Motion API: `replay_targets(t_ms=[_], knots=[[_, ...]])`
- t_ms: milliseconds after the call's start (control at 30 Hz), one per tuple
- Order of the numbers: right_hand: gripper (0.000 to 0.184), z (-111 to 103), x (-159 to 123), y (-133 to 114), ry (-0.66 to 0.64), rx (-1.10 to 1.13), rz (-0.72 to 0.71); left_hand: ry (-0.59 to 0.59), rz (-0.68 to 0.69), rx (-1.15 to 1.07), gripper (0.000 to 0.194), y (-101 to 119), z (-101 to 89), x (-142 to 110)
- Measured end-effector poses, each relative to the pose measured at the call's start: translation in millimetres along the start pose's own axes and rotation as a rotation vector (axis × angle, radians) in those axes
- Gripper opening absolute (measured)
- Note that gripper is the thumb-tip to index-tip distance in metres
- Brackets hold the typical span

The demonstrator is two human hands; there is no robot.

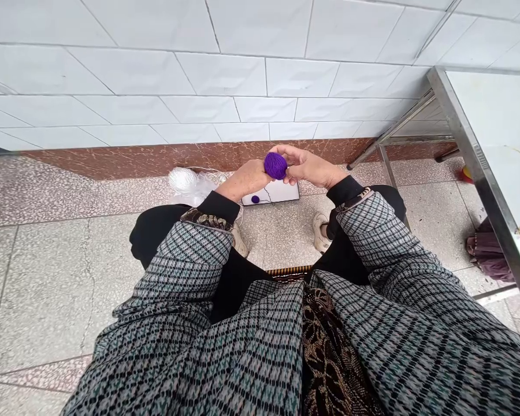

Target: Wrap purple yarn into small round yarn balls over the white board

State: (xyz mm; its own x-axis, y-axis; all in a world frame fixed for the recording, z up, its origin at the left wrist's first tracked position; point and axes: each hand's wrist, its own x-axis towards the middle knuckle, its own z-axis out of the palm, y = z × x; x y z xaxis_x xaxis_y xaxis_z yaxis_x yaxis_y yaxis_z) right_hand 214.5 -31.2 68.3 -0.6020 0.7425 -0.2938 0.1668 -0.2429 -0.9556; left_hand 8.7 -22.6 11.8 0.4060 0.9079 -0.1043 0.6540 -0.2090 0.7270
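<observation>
A small purple yarn ball [275,165] is held out in front of me, above the floor. My right hand [305,164] curls its fingers around the ball from the right and top. My left hand [248,178] is closed against the ball's left side; its fingers are mostly hidden behind the knuckles. A thin purple strand runs down from the ball to a white box [281,193] on the floor, where a small purple bit [255,199] lies. Both forearms wear checked grey sleeves with black cuffs.
A white plastic bag with white yarn [185,181] lies on the floor by the wall to the left. A metal-edged white table [481,156] stands at right, with a dark cloth bundle [485,251] underneath. A tiled wall is ahead. My feet rest on the speckled floor.
</observation>
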Motion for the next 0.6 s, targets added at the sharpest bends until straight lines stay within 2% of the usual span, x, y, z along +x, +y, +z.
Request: replay_targets(t_ms=[233,333,433,533,600], knots=[[0.039,4.7,2.9,3.9,0.024,0.044,-0.003,0.025,0.043,-0.036,0.014,-9.6,5.7,5.0],[0.036,3.7,8.3,5.2,0.101,0.100,-0.011,0.013,0.049,-0.053,0.014,-0.7,7.6,1.6],[0.038,-6.0,18.7,11.7,0.215,0.156,-0.061,-0.050,0.111,-0.059,0.021,12.7,8.3,-4.5],[0.044,-20.1,28.8,24.4,0.286,0.077,-0.078,-0.123,0.186,-0.027,0.021,21.3,4.5,-10.0],[0.043,-25.6,30.3,30.7,0.345,-0.070,-0.053,-0.099,0.200,-0.016,0.021,23.4,-1.6,-12.4]])
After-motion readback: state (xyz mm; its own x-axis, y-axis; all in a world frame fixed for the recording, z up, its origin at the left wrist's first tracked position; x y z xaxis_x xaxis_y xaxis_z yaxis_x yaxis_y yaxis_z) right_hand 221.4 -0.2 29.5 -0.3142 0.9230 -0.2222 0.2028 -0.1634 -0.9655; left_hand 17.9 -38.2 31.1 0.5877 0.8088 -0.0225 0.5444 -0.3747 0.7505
